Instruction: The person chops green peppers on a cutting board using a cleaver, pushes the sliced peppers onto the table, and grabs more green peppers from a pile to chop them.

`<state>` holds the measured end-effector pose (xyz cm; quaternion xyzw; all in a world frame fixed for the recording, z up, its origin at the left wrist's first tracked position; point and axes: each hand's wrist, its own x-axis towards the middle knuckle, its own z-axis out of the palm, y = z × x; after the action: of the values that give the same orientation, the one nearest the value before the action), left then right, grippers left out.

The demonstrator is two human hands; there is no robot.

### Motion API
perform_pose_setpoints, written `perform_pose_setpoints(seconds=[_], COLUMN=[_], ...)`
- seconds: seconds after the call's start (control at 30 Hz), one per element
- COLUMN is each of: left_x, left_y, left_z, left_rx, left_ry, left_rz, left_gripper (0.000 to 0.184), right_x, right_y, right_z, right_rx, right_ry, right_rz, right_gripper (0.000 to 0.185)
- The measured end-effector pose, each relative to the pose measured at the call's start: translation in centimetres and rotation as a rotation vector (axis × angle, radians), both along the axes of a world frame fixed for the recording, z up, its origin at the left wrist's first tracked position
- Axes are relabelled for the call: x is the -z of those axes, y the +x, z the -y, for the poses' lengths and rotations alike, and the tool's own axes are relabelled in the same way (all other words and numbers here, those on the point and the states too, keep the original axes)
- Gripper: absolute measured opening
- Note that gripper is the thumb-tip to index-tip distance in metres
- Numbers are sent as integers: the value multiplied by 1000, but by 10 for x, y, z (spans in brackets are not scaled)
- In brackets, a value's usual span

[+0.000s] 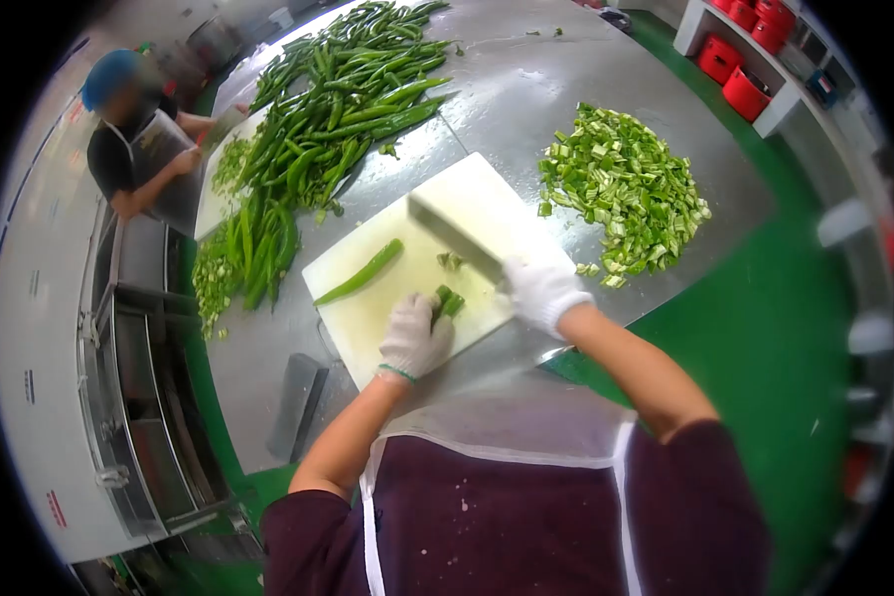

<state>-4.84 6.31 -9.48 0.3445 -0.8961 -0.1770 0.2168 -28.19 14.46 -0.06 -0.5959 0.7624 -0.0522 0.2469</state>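
Observation:
My right hand (543, 295), in a white glove, is closed round the handle of a cleaver (457, 235), its blade slanting up and left over the white cutting board (482, 189). With a gloved grip, my left hand (413, 335) presses cut green pepper pieces (449, 301) onto the board near its front edge. One whole green chili pepper (360, 272) lies on the board to the left, apart from both hands. A few small pepper scraps (449, 260) sit just below the blade.
A large pile of whole green peppers (333, 99) covers the table's far left. Chopped peppers (621, 194) are heaped to the right of my board. A grey block-like object (296, 407) lies near the front left edge. Across the table, a person (149, 149) works at another board.

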Motion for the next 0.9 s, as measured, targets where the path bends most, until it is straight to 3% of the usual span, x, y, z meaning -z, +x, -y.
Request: perform_pose_setpoints(seconds=[0.2,0.27,0.37,0.53,0.57,0.6,0.67,0.73,0.8,0.87,0.9], left_x=[-47,-41,-6,-31,-24,-38,-85,-58,-37,-42,-27], left_y=[-66,-94,-119,-94,-85,-52,-21,7,34,29,29], left_z=[40,57,74,103,137,160,179,201,180,129,111], left_rx=[-149,-96,-26,20,27,-148,-545,-532,-229,-118,-140], left_ry=[139,258,145,37,-336,-155,-235,-490,-382,203,337], left_rz=[265,481,579,449,756,192,565,550,500,573,610], left_gripper=[38,35,29,23,30,33,57,74,86,95,100], right_x=[14,23,22,28,28,29,27,28,27,26,26], right_y=[-37,-38,-29,-32,-31,-32,-31,-32,-31,-32,-33], right_z=[-29,-39,-42,-44,-46,-44,-44,-42,-42,-40,-40], right_rx=[143,138,169,247,265,272,286,292,296,301,306], right_ry=[71,101,152,144,138,165,170,163,173,184,192], right_rz=[-108,-127,-129,-99,-82,-80,-72,-70,-64,-47,-42], right_gripper=[29,30,32,39,40,41,40,39,38,38,38])
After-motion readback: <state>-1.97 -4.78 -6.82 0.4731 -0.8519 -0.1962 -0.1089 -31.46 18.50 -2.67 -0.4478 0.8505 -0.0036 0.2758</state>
